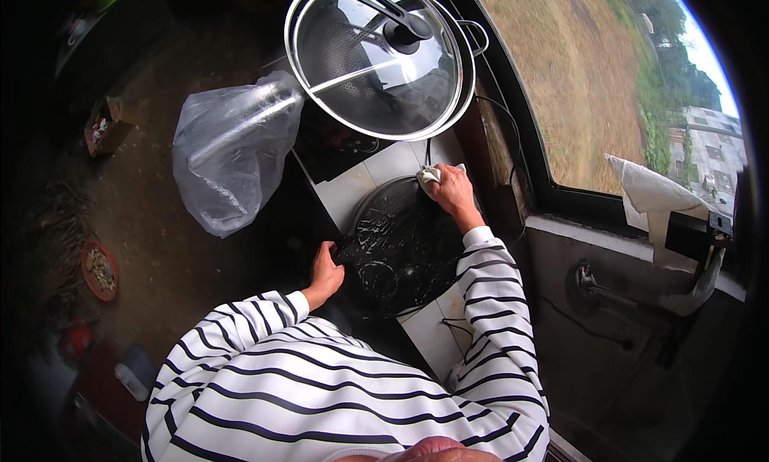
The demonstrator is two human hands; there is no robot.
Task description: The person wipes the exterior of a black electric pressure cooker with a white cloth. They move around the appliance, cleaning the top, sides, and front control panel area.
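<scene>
A round black cooking plate (414, 239) lies on a white-tiled counter (345, 194). Its dark surface is wet, with whitish streaks and foamy smears. My right hand (453, 188) presses a crumpled white cloth (428, 176) onto its far edge. At the left side my left hand (326, 274) grips the rim, thumb uppermost; its other fingers are partly hidden. Beyond the plate stands a wide pan (467, 83) under a glass lid (384, 71) with a metal rim and a black knob. A honeycomb pattern shows through the glass.
A clear plastic bag (237, 155) covers something long at the pan's left, perhaps its handle. To the right are a window (577, 89), a draped white cloth (664, 188) and a faucet (586, 278). A cardboard box (108, 128) and an orange bowl (100, 271) sit on the floor.
</scene>
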